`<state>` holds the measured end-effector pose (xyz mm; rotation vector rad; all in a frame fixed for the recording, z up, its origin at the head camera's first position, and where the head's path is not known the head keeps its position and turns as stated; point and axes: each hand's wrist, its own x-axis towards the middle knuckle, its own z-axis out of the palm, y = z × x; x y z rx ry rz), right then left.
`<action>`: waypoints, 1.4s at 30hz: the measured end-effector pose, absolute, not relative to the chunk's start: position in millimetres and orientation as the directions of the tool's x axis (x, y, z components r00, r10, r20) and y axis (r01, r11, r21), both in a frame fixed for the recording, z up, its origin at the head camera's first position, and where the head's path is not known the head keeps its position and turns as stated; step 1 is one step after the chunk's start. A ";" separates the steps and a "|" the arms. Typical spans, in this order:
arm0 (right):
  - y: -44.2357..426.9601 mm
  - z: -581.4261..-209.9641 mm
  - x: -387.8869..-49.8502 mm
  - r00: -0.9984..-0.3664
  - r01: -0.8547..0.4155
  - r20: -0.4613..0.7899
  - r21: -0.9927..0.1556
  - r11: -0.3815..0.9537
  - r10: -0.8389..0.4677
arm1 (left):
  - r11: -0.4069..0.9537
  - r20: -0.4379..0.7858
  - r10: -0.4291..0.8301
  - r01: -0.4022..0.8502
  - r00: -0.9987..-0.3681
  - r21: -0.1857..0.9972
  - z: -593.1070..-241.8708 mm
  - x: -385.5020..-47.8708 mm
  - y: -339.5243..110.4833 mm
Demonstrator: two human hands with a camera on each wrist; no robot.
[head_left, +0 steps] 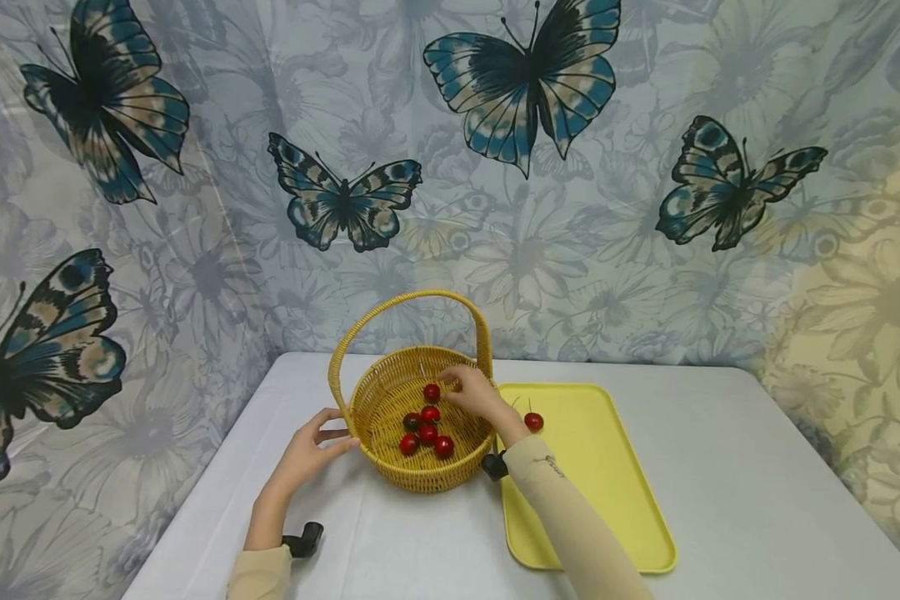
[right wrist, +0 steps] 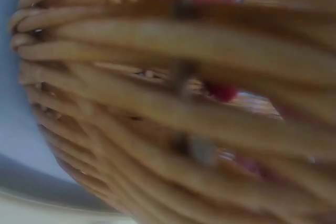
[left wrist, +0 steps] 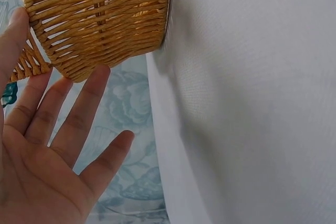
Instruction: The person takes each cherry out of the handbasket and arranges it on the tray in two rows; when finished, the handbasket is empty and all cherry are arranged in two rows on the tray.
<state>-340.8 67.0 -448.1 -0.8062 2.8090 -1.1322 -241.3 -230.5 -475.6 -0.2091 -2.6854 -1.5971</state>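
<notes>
A yellow woven basket (head_left: pixel 420 477) with a tall arched handle (head_left: pixel 441 293) stands on the table. Several dark red cherries (head_left: pixel 427 433) lie inside it. My left hand (head_left: pixel 307 454) touches the basket's left side near the handle's foot. In the left wrist view, its fingers (left wrist: pixel 86 108) are spread and mostly straight, fingertips against the wicker wall (left wrist: pixel 100 22). Over the basket's right rim reaches my right hand (head_left: pixel 474 392), its fingertips beside one cherry (head_left: pixel 432 392), with a gap between finger and thumb. The right wrist view shows only blurred wicker (right wrist: pixel 157 98), the hand hidden.
To the basket's right lies a yellow tray (head_left: pixel 585 517), with one stemmed cherry (head_left: pixel 533 422) near its far left part. White cloth covers the table (head_left: pixel 727 467). Behind it hangs a butterfly-patterned curtain (head_left: pixel 540 250). The right forearm (head_left: pixel 570 517) crosses the tray.
</notes>
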 end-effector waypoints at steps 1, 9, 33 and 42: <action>65.8 -450.1 -343.0 -0.870 -0.448 0.164 -0.658 0.606 -0.465 | 0.470 0.079 0.111 0.122 -0.991 0.874 -476.1 -241.4 -230.9; 59.0 -458.0 -350.4 -0.870 -0.440 0.125 -0.633 0.637 -0.477 | 0.472 0.080 0.102 0.120 -0.991 0.874 -477.6 -240.4 -231.9; 55.6 -460.7 -354.0 -0.814 -0.447 -0.017 -0.622 0.644 -0.581 | 0.475 0.075 0.105 0.116 -0.992 0.872 -475.9 -242.0 -232.3; 55.4 -461.5 -353.3 -0.824 -0.422 -0.024 -0.639 0.643 -0.566 | 0.483 0.073 0.101 0.113 -0.992 0.868 -477.0 -242.2 -231.5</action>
